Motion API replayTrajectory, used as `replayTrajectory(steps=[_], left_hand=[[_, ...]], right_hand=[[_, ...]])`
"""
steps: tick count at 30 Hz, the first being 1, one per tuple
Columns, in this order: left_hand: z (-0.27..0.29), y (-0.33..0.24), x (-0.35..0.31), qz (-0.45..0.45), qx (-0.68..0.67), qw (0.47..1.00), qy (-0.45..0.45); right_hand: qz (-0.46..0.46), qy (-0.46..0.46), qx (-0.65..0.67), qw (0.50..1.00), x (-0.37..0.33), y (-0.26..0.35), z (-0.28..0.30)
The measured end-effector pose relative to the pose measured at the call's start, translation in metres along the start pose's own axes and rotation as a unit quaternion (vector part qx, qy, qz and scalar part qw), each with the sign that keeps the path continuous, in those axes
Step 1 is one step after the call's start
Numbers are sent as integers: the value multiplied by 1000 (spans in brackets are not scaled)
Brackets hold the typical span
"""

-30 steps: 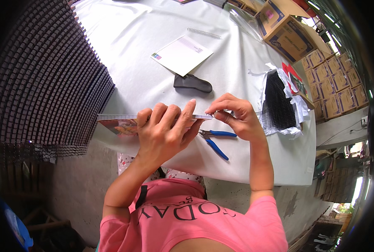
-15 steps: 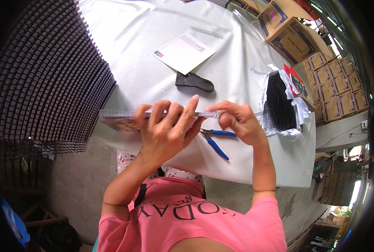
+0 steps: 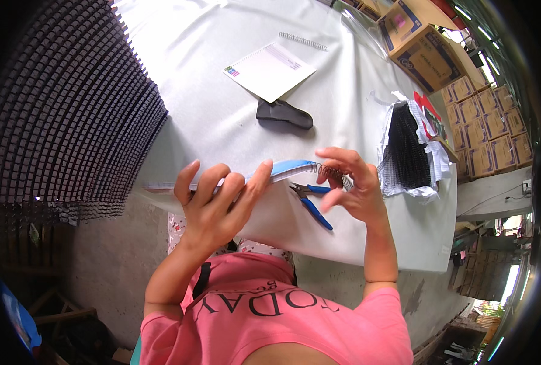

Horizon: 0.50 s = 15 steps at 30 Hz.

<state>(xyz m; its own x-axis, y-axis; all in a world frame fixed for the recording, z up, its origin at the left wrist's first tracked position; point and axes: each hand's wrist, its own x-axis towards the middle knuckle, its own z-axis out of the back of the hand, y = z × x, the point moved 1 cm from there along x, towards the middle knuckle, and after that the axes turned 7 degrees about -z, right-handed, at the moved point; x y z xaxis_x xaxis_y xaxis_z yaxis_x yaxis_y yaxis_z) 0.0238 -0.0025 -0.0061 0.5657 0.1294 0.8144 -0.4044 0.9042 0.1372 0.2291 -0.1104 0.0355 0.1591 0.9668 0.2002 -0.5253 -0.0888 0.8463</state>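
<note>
My left hand (image 3: 215, 204) grips a notebook (image 3: 288, 172) that I see nearly edge-on, with a bluish cover bowing upward at its right end. A thin spiral wire coil (image 3: 333, 171) runs from the notebook's right end into my right hand (image 3: 360, 185). The fingers of that hand curl round the coil, while the thumb stands apart below and is slightly blurred. Just under the coil, blue-handled pliers (image 3: 312, 205) lie on the white tablecloth (image 3: 203, 109). Much of the notebook is hidden behind my left fingers.
Beyond my hands lie a dark grey pouch-like object (image 3: 285, 115), a white punched sheet or pad (image 3: 270, 70) and another wire coil (image 3: 304, 41). A large dark grid-like stack (image 3: 82, 109) stands left. Black coils in white wrapping (image 3: 407, 149) lie right, near cardboard boxes (image 3: 428, 58).
The notebook has tilted, its right end higher and its blue cover showing. More of the coil shows beyond its edge. My right fingers have spread from a pinch, and my left hand has shifted left.
</note>
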Motion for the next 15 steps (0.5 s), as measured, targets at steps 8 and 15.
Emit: replayTrajectory(steps=[8, 15], left_hand=[[-3, -4, -3, 64, 44, 997, 29], [-9, 3, -1, 73, -16, 997, 20]], right_hand=[[107, -20, -201, 974, -2, -2, -3], [36, -96, -49, 994, -7, 6, -12]])
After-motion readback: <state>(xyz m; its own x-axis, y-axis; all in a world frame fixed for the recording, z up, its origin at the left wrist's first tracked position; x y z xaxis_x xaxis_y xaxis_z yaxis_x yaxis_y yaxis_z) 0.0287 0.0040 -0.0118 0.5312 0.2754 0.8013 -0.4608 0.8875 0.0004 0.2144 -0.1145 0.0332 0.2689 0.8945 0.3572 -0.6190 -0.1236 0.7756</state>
